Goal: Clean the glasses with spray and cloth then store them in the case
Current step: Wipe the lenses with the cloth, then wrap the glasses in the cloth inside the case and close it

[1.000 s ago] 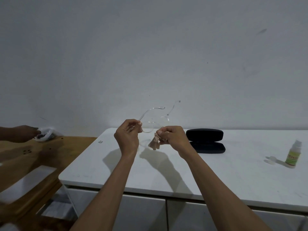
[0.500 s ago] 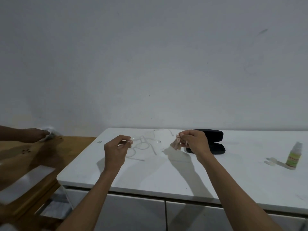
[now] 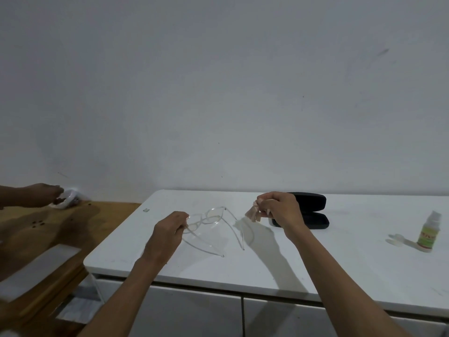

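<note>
The clear-framed glasses (image 3: 209,218) sit low over the white countertop (image 3: 340,263), their two transparent temple arms unfolded and reaching toward the counter's front edge, the tips at or just above the surface (whether they actually touch it cannot be told). The left hand (image 3: 167,233) pinches the glasses at the left end of the frame, fingers and thumb curled onto the rim beside the nearer lens. To the right of the glasses, and apart from them, the right hand (image 3: 279,211) is raised slightly above the counter and pinches a small, crumpled pinkish cloth (image 3: 252,214) between thumb and curled fingers, the loose folds hanging out on the side facing the glasses. Just behind and right of that hand lies the black glasses case (image 3: 313,210), open, its lid and base both dark and partly hidden by the hand. Farther right of the glasses, well apart, the small spray bottle (image 3: 428,231) stands upright with a green and yellow label, and its clear cap (image 3: 396,239) lies just beside it on the counter. Far left of the glasses, over a wooden table (image 3: 48,229), another person's hand (image 3: 41,194) rests against a white object (image 3: 69,200) too dim to identify.
</note>
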The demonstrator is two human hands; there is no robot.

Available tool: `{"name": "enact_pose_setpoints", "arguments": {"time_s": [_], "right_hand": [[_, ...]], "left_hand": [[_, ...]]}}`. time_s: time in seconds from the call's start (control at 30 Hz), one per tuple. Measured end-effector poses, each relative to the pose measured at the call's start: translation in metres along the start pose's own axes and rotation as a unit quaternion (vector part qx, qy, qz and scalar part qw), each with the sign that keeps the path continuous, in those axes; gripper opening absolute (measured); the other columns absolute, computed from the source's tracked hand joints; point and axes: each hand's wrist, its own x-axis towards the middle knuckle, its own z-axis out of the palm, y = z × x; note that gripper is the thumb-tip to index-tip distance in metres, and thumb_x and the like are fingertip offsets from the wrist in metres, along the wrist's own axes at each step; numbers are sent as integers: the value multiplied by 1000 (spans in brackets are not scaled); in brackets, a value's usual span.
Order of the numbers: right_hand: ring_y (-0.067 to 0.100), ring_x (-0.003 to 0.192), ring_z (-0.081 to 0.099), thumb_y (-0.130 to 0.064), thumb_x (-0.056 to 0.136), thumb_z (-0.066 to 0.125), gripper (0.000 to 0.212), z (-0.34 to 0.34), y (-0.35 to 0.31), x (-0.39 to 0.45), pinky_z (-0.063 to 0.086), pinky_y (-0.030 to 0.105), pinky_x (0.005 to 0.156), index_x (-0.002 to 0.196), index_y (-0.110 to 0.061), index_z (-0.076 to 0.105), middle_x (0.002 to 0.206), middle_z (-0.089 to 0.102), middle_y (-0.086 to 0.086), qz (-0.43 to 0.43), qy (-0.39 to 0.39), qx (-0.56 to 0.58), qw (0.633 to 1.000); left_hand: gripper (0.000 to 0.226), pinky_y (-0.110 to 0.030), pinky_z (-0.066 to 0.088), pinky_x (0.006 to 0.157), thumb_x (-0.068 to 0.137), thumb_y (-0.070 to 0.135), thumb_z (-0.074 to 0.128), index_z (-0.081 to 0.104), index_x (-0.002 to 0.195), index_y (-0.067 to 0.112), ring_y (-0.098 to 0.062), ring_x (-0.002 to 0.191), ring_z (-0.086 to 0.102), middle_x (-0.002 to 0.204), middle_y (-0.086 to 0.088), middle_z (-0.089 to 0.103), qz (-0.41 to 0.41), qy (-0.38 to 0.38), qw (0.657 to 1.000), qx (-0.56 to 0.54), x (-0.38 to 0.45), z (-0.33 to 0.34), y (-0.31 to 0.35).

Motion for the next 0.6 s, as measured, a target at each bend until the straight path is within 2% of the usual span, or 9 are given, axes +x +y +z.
{"name": "enact_pose_setpoints", "arguments": {"time_s": [0.1,0.2,0.23,0.3,0.33,0.4,0.47,0.53,0.6], "right_hand": [[32,71,74,5,79,71,12,1,-1,-1,64,41,80,89,1,73,80,78,21,-10,-6,-8,1000],[28,67,74,8,82,70,15,2,-4,-1,64,39,78,91,-2,74,74,77,18,-28,3,-20,999],[29,66,74,8,82,70,14,2,-5,-2,64,40,78,91,-2,74,73,77,19,-34,4,-21,999],[29,65,73,7,84,69,10,3,-11,-3,64,41,77,89,-1,74,72,76,20,-45,4,-19,999],[28,64,73,7,85,69,9,2,-14,-3,64,40,75,89,0,74,71,76,19,-49,4,-17,999],[26,64,73,4,87,69,6,0,-21,-3,60,36,69,89,1,73,72,76,19,-57,1,-14,998],[21,65,72,-1,89,71,4,-4,-30,-4,56,34,67,90,-3,74,73,77,16,-70,-2,-19,997],[16,65,71,-5,90,71,3,-9,-39,-5,53,31,65,91,-6,74,75,78,13,-77,0,-26,997],[17,69,71,-10,89,73,4,-15,-48,-8,51,30,67,92,-7,75,80,79,12,-84,-1,-24,996]], "left_hand": [[27,-29,61,71,82,-12,73,70,100,9,-14,76,69,94,-1,71,1,-14,1000,11,-4,1,-7],[31,-28,60,71,81,-10,75,67,101,13,-12,77,67,96,2,69,-7,-22,1000,4,-7,0,-11],[35,-29,60,75,80,-9,76,67,106,14,-11,82,68,102,2,70,-6,-26,1000,3,-9,-2,-10],[51,-31,59,93,80,-4,77,62,124,16,-12,106,66,127,1,66,-8,-38,999,-5,-12,-8,-7],[59,-30,54,101,80,0,76,56,133,18,-12,121,59,140,1,59,-9,-41,999,-7,-12,-11,-4],[69,-27,45,105,79,9,76,49,142,18,-12,137,44,155,0,45,-6,-24,1000,5,-7,-18,6],[62,-32,45,106,80,16,74,52,138,15,-19,138,46,152,-6,48,8,24,1000,17,8,-21,23],[46,-35,48,105,83,22,71,62,127,12,-24,128,55,139,-9,59,33,75,997,7,30,-20,46],[33,-30,49,99,86,27,73,69,116,13,-21,115,61,122,-5,69,47,105,993,-29,53,-12,75]]}}
